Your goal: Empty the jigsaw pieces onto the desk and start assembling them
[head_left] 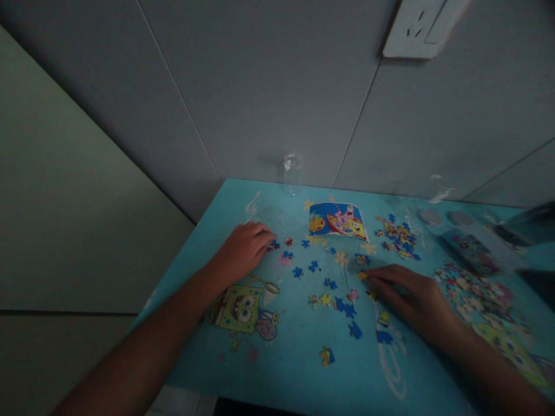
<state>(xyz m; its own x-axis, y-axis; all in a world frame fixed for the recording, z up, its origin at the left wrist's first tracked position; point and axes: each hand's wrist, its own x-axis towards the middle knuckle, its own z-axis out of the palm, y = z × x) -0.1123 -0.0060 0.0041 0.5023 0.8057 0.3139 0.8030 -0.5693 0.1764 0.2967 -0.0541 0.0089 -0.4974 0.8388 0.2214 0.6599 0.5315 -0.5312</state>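
Observation:
My left hand (248, 249) rests at the left of the table, fingers bent together around a dark blue and red puzzle piece (273, 246). With thumb and forefinger, my right hand (411, 293) pinches a small yellow puzzle piece (362, 276) just above the tabletop. Loose blue puzzle pieces (314, 266) lie scattered between the hands, along with a yellow one (326, 299) and a pink one (353, 294). Beyond them lies a cartoon picture card (338, 221) with slightly curled edges. The right fingers partly cover a dark piece beneath them.
A clear jar (292, 174) stands against the wall. At the right are a pile of puzzle pieces (396, 236), a larger pile (479, 294), two round lids (430, 217) and a printed packet (472, 251). The turquoise table (277, 381) has cartoon prints. A wall socket (422, 29) is above.

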